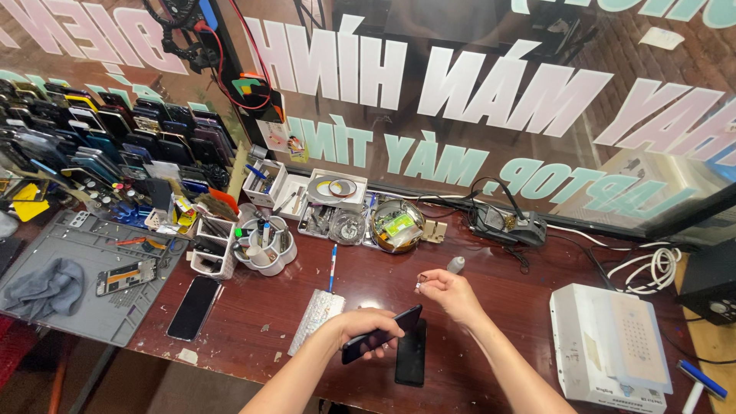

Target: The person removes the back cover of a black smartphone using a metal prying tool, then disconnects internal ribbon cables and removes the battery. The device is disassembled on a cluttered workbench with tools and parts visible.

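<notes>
A phone repair shop: racks of used phones [115, 130], a grey repair mat [92, 307], tool organisers [264, 245] on the workbench [498, 307].

The slim rectangular glass phone [381, 334] is glossy black, like the flat black slab [411, 354] under it. The polished wooden worktop [506, 307] is dark reddish-brown (white-flecked), the ribbed rubber mat [84, 295] grey, the boxy plastic machine [609, 345] white.

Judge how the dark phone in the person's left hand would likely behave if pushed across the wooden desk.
The phone looks flat and rigid, so it would probably slide, not roll. Its glossy face suggests it is slippery and breakable. The left hand alone lifts it, so likely light.
</notes>
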